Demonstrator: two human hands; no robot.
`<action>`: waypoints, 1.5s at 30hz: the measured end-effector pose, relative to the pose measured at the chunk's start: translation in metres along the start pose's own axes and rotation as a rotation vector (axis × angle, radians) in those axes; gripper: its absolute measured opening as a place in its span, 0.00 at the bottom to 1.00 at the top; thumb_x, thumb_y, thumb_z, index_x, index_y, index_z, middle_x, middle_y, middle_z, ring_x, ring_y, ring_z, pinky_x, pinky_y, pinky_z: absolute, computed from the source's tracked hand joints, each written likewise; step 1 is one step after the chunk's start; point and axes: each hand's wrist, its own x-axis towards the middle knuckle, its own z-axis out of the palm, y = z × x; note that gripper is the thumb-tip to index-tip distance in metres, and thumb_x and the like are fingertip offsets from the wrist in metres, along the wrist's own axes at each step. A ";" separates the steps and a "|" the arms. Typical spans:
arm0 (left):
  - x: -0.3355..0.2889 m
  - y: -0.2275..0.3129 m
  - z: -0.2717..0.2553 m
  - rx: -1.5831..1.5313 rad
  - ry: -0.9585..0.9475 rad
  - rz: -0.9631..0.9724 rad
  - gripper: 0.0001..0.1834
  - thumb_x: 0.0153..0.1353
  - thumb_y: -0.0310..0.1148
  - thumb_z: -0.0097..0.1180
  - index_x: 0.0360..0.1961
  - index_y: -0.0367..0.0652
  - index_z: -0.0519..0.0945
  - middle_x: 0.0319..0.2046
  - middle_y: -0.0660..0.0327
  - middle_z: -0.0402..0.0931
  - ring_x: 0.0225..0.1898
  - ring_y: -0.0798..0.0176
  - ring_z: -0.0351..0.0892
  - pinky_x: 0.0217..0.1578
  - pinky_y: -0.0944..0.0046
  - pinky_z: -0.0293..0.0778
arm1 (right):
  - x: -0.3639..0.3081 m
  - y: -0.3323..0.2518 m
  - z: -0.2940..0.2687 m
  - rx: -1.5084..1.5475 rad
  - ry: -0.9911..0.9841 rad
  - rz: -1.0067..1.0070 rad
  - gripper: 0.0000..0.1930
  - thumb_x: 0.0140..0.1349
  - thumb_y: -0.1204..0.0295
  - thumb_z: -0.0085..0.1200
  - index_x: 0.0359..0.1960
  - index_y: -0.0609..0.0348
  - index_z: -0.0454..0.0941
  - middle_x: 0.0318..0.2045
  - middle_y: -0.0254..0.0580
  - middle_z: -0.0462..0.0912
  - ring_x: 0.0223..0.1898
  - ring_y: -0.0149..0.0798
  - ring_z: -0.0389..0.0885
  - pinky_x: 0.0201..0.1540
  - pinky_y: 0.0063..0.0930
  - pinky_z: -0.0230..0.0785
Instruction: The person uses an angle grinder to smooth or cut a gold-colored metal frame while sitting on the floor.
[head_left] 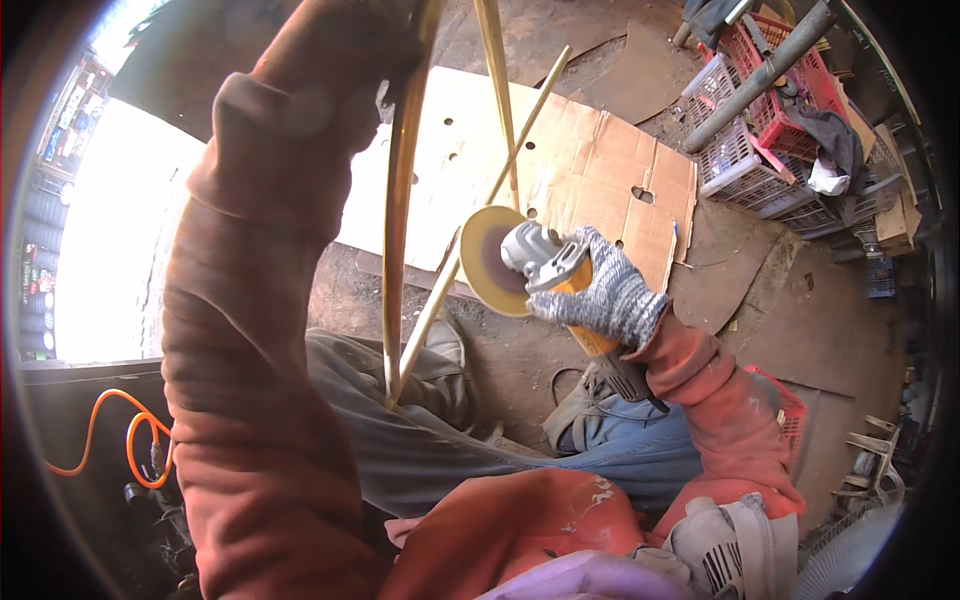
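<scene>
Currently, the grinder (540, 255) is held in the right hand (605, 295), which is covered by a grey knitted glove; the fingers are wrapped firmly around the yellow and grey body behind the head. The yellow disc (476, 275) is turned toward the left and is positioned beside a pale strip (540, 100). Whether the strip is touched by the disc cannot be determined from this angle.

A gold-coloured strip (397, 220) is placed upright to the left of the disc, and its lower end is met by the pale strip at a narrow corner above the trousers (560, 460). The pale strip is crossed higher up by a third strip (494, 50). The left hand (345, 45) is raised beside the top of the gold-coloured strip; its fingers are lost in shadow, so its grip cannot be confirmed. A cardboard sheet (600, 160) is laid on the floor beyond.

Regarding progress, the strips are brought together at the lower corner and the tool is presented to them. No sparks are seen, so active grinding is not shown. The disc work is judged to be unfinished; the amount left cannot be established, as no treated surface can be distinguished
</scene>
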 end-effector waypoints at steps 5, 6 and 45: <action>-0.002 -0.002 0.000 -0.020 0.002 0.026 0.22 0.65 0.46 0.57 0.41 0.33 0.77 0.21 0.53 0.75 0.22 0.56 0.79 0.24 0.55 0.82 | 0.013 -0.004 -0.001 0.226 0.003 -0.029 0.38 0.45 0.63 0.77 0.54 0.63 0.67 0.47 0.48 0.80 0.49 0.36 0.79 0.52 0.32 0.74; -0.001 -0.004 0.003 -0.031 -0.003 0.032 0.22 0.65 0.46 0.57 0.41 0.33 0.77 0.21 0.53 0.75 0.22 0.56 0.79 0.24 0.55 0.82 | 0.022 0.000 -0.009 0.299 -0.021 -0.005 0.33 0.47 0.66 0.76 0.51 0.62 0.67 0.46 0.47 0.81 0.46 0.35 0.80 0.51 0.30 0.75; 0.033 -0.084 -0.094 0.222 0.229 -0.012 0.18 0.64 0.43 0.57 0.35 0.34 0.77 0.17 0.56 0.73 0.18 0.55 0.77 0.19 0.54 0.80 | -0.014 0.038 0.122 0.226 -0.103 -0.280 0.40 0.46 0.60 0.77 0.57 0.59 0.65 0.49 0.43 0.78 0.51 0.35 0.77 0.55 0.33 0.71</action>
